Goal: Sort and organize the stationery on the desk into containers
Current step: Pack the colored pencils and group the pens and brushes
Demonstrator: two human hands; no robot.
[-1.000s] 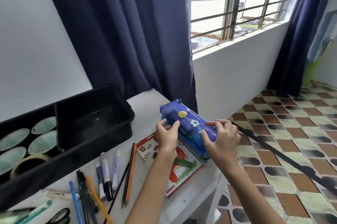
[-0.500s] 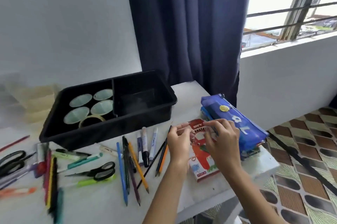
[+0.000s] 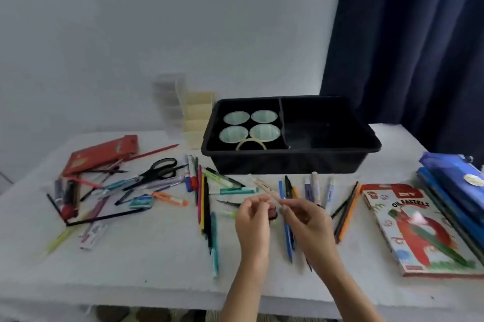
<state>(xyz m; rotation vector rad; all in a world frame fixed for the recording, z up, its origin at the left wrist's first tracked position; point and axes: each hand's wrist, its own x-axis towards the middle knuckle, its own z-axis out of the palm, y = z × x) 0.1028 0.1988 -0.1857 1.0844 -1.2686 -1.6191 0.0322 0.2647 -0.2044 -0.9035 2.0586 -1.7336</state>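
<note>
Pens, markers and pencils (image 3: 207, 206) lie scattered over the white desk (image 3: 146, 264). My right hand (image 3: 307, 222) pinches the near end of a pale cream pen (image 3: 263, 186) that slants toward the black tray (image 3: 288, 162). From the left, the curled fingertips of my left hand (image 3: 252, 222) meet the same pen. The tray's left compartment holds several pale green cups (image 3: 264, 132) and a tape roll (image 3: 251, 144); its right compartment (image 3: 324, 125) looks bare.
Black scissors (image 3: 159, 168) and a red pencil case (image 3: 100, 154) lie at the left. An oil pastels box (image 3: 419, 230) and stacked blue pouches (image 3: 455, 180) sit at the right edge. A cream and clear drawer organiser (image 3: 195, 114) stands behind the tray. A dark curtain (image 3: 408, 38) hangs at back right.
The view has swung left from the blue pouch to the desk's middle. Both hands let go of the pouch, passed the pastels box, and now meet at the pale pen.
</note>
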